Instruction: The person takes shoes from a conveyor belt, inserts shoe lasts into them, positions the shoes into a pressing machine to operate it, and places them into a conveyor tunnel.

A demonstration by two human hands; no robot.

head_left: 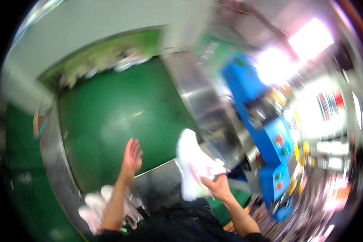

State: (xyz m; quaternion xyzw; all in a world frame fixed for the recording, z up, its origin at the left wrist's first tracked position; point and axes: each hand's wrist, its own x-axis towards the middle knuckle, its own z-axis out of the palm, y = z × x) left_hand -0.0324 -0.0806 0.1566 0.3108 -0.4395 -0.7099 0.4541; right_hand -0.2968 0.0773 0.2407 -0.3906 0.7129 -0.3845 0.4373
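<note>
My right hand (218, 187) grips a white sneaker with pink touches (190, 159) near its ankle opening. The sneaker is tilted on its side, with its pale sole edge toward the left. My left hand (132, 159) is held out over the green conveyor belt (121, 117), fingers spread and holding nothing. Beside my left forearm, several white and pink sneakers (96, 206) sit together at the lower left, partly hidden by the arm.
A metal rail (203, 99) borders the belt on the right. Past it stands a blue machine (270, 141) with red and green buttons. More shoes, blurred, lie at the belt's far end under a pale grey housing (97, 24). Bright light glares at the upper right.
</note>
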